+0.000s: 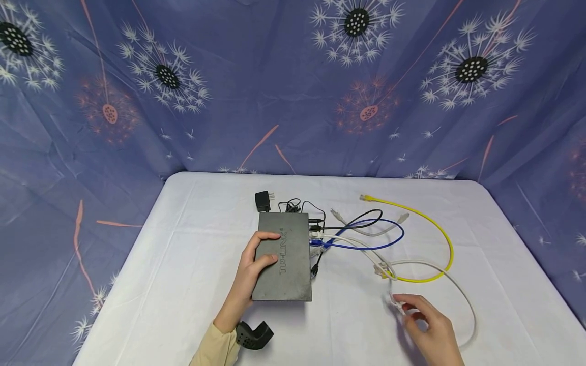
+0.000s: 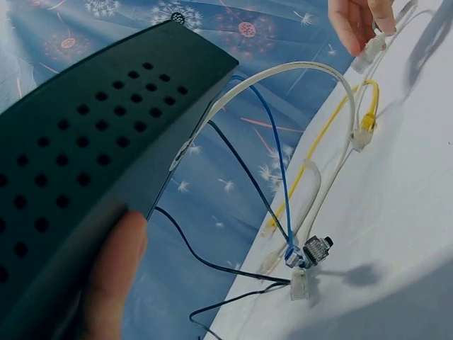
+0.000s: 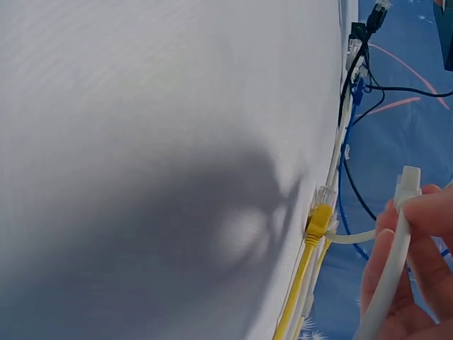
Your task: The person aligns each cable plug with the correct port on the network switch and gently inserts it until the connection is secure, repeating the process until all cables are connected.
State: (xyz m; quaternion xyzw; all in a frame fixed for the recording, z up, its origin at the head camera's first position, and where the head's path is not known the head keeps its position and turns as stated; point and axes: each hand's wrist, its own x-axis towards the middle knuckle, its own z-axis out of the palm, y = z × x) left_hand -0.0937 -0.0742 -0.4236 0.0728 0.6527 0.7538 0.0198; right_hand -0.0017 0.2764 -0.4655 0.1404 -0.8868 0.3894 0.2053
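My left hand [image 1: 252,269] grips a black TP-LINK network switch [image 1: 295,264] by its left side, thumb and index finger on its top. In the left wrist view the switch is tilted, and its vented side shows. Black, blue and white cables run into its right side. At the front right, my right hand [image 1: 432,328] pinches a white network cable [image 3: 388,287] just behind its plug [image 3: 409,183]. That plug is held above the table, apart from the switch. A yellow network cable [image 1: 450,246] curves on the table beyond the right hand.
Behind the switch lie a black power adapter [image 1: 263,201] and its bundled thin cord [image 1: 292,206]. A grey cable [image 1: 373,234] and a blue cable [image 1: 402,236] lie right of the switch. The table has a white cloth [image 1: 183,284]; a patterned blue curtain [image 1: 256,91] hangs behind.
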